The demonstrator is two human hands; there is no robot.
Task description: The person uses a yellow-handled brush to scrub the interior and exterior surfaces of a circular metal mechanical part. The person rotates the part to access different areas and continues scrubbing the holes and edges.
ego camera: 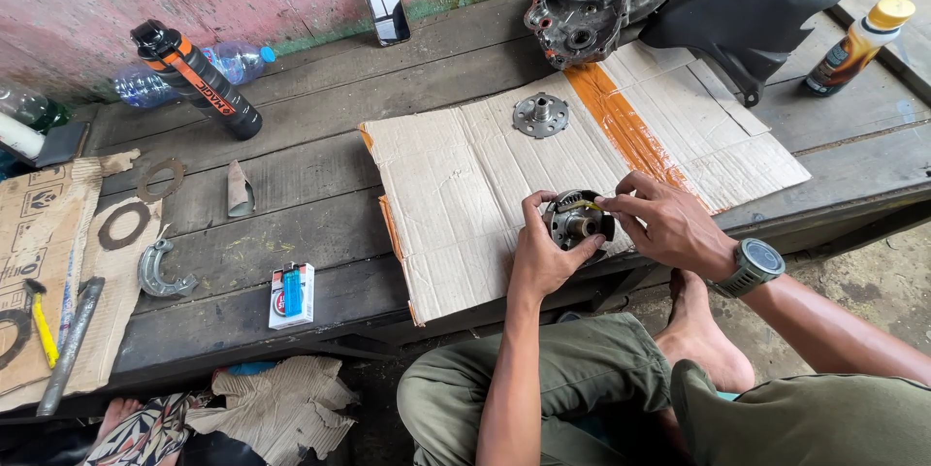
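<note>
My left hand grips a round metal clutch-like part from its left side, holding it over the near edge of a flattened cardboard sheet. My right hand, a watch on its wrist, pinches a small yellowish piece at the top rim of that part. A round metal flange with holes lies farther back on the cardboard. Both hands are closed around the part.
On the wooden bench: a black spray can, clear bottle, phone, engine casing, black cover, yellow-capped bottle, box with blue lighter, curved metal piece, gasket rings, tools at left.
</note>
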